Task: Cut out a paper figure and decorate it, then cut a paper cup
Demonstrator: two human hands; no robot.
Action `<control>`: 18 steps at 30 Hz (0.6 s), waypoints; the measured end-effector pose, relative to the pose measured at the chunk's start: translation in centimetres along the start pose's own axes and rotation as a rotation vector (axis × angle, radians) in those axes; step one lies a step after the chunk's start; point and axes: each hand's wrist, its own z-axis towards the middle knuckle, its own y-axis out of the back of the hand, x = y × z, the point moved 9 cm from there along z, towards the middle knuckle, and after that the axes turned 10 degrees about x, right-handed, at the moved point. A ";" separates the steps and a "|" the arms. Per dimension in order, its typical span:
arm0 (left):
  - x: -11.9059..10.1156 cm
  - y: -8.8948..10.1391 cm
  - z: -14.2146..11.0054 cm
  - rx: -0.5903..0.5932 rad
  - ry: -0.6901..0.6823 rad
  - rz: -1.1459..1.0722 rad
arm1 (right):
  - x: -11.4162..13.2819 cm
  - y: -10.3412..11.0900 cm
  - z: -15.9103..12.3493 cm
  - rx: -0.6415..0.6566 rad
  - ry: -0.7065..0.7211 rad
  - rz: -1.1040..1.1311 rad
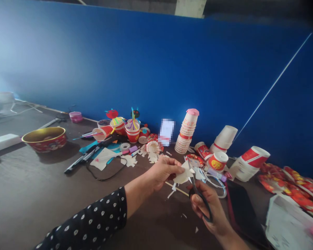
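My left hand point(164, 172) pinches a small piece of cream paper point(182, 176) between its fingers, above the brown table point(41, 189). My right hand point(207, 205) grips a pair of scissors with black handles point(199, 198). Their blades reach up to the paper's right edge, and the paper hides part of them. Small paper scraps point(172, 191) lie on the table under my hands. A black patterned sleeve point(94, 218) covers my left forearm.
A gold-rimmed red bowl point(43, 139) stands at the left. Decorated paper cups point(132, 132), a tall cup stack point(186, 133), and pens point(78, 163) crowd the back by the blue wall point(146, 69). A black phone point(242, 211) and red packets point(289, 185) lie at the right.
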 end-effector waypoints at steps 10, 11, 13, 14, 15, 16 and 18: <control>0.9 -0.9 -0.5 0.005 0.070 -0.098 | 0.3 0.0 -0.2 -0.040 0.031 0.002; 0.9 -1.0 -0.5 0.004 0.073 -0.105 | 0.3 0.0 -0.2 -0.043 0.028 0.005; 1.0 -1.1 -0.6 0.006 0.082 -0.114 | 0.4 0.0 -0.3 -0.050 0.027 0.013; 1.1 -1.1 -0.6 0.009 0.086 -0.120 | 0.4 0.0 -0.3 -0.053 0.030 0.015; 1.2 -1.2 -0.6 0.011 0.092 -0.126 | 0.5 0.0 -0.3 -0.058 0.035 0.016; 1.3 -1.2 -0.6 0.011 0.096 -0.134 | 0.6 0.0 -0.3 -0.065 0.038 0.014; 1.5 -1.3 -0.7 0.005 0.105 -0.156 | 0.6 0.1 -0.4 -0.079 0.044 0.009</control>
